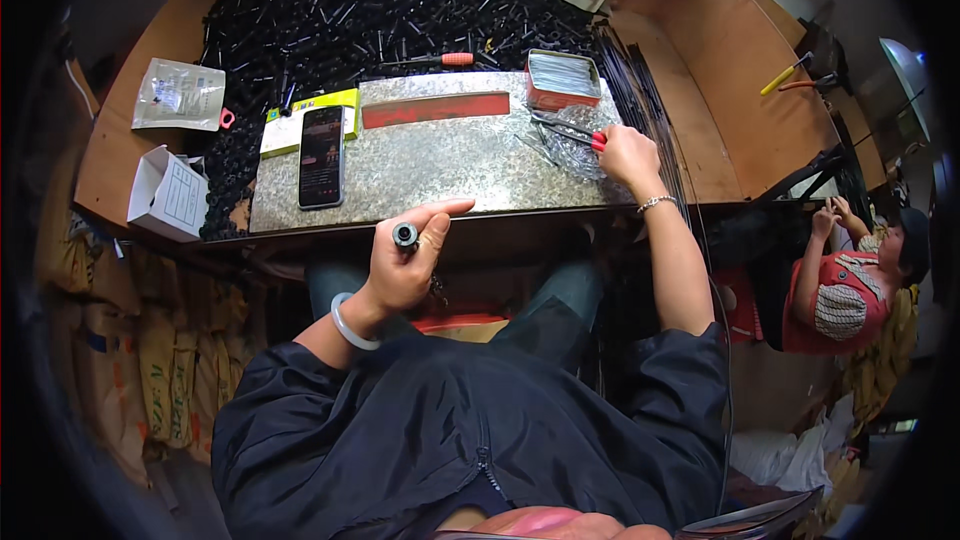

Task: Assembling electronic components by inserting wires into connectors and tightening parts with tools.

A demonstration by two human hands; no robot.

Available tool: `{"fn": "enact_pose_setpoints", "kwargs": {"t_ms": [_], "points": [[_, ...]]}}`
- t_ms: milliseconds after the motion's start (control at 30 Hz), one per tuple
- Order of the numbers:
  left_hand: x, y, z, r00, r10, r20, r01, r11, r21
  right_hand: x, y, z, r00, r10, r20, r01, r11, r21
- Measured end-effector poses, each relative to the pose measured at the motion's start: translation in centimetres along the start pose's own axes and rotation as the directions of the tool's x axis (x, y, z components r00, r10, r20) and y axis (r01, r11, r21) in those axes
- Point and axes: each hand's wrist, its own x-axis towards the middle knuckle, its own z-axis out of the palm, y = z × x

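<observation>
My left hand [398, 265] is in front of the work board's near edge, closed round a black cylindrical part [405, 234]. The part's round, hollow-looking end faces up, and the index finger stretches out to the right. At the right side of the board, my right hand [628, 156] is closed on the red handles of dark-jawed pliers [570, 130]. Their jaws point left over crumpled clear plastic [578, 155]. Just behind them stands a red open tin [562, 95] filled with small pale pieces. The speckled metal board [430, 165] lies between my hands.
A big heap of black parts [380, 10] covers the back. A phone [321, 158] leans on a yellow-white box [280, 130]. A red strip [436, 109] and a red-handled screwdriver [457, 59] lie behind. Long black rods [640, 90] line the right; a person [850, 285] sits beyond.
</observation>
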Motion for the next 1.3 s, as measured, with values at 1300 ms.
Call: {"fn": "enact_pose_setpoints", "kwargs": {"t_ms": [1300], "points": [[0.8, 1.6, 1.4, 0.99, 0.14, 0.025, -0.139, 0.989, -0.043, -14.6, -15.5, -0.8, 0.298, -0.195, -0.934, 0.954, 0.049, 0.294]]}}
